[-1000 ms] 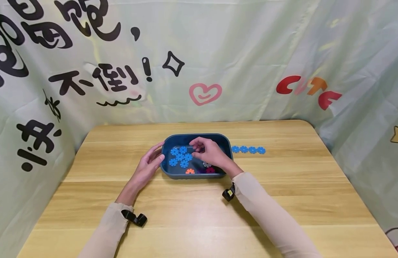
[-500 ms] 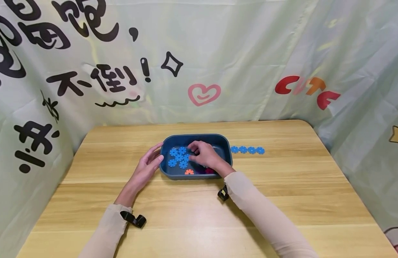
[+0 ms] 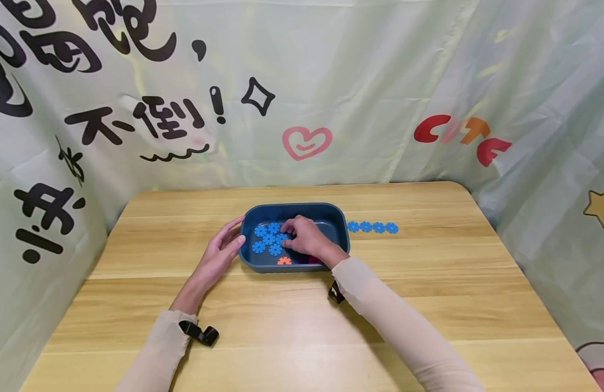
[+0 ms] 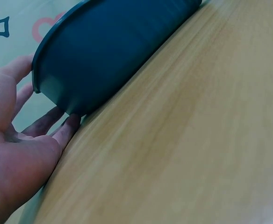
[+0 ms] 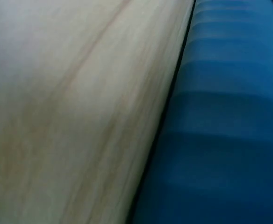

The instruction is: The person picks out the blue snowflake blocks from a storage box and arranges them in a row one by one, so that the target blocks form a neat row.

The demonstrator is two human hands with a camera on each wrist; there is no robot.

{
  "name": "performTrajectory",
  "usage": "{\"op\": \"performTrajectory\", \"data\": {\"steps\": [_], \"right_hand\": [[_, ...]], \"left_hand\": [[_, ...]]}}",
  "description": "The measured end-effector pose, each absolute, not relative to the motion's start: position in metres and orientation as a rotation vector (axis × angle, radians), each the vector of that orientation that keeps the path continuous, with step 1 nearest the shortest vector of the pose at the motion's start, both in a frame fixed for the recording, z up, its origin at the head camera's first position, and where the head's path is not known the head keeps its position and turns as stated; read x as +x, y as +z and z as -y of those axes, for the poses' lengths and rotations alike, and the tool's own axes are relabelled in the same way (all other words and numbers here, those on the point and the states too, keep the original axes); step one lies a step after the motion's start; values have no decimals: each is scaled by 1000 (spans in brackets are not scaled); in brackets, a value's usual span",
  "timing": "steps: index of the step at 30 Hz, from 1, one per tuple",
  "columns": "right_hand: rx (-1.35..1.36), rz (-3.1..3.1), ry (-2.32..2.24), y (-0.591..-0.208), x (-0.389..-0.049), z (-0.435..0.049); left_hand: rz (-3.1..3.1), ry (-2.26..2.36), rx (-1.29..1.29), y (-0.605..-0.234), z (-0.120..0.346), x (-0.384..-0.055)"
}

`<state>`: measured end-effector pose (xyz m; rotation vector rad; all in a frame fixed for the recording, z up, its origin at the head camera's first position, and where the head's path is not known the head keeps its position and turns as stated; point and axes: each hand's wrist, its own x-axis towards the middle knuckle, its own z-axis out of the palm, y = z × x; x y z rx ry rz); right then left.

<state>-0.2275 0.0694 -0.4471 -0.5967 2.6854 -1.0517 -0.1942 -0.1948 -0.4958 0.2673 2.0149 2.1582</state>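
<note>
In the head view a dark blue plastic bin [image 3: 294, 268] stands on the table. Flat, notched blue snowflake discs [image 3: 269, 239] lie grouped in its left half. My left hand [image 3: 217, 255] rests against the bin's left end; in the left wrist view its thumb and fingers [image 4: 66, 133] touch the end wall. Inside the bin is my right hand [image 3: 306, 238], its thumb and fingertips on either side of the rightmost blue disc [image 3: 282, 238]. Whether they pinch that disc cannot be made out. The right wrist view shows only the bin's outer wall [image 5: 220, 154] and the tabletop.
A row of several blue discs [image 3: 372, 226] lies on the table [image 3: 277, 332] right of the bin. An orange disc [image 3: 284, 261] and a dark red piece [image 3: 314, 260] sit along the bin's near inner wall. A printed cloth [image 3: 361, 81] hangs behind the table.
My right hand has moved left inside the bin, from beside the blue discs to the rightmost one. The left hand keeps its place on the bin. The head view has shifted slightly.
</note>
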Motion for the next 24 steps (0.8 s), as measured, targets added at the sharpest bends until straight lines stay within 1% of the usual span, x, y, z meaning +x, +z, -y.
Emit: {"op": "performTrajectory", "data": {"steps": [24], "right_hand": [[-549,-2659,-1121,-448,-229,-72]], "left_hand": [[-2000,2166,255,-495,194,-195]]}}
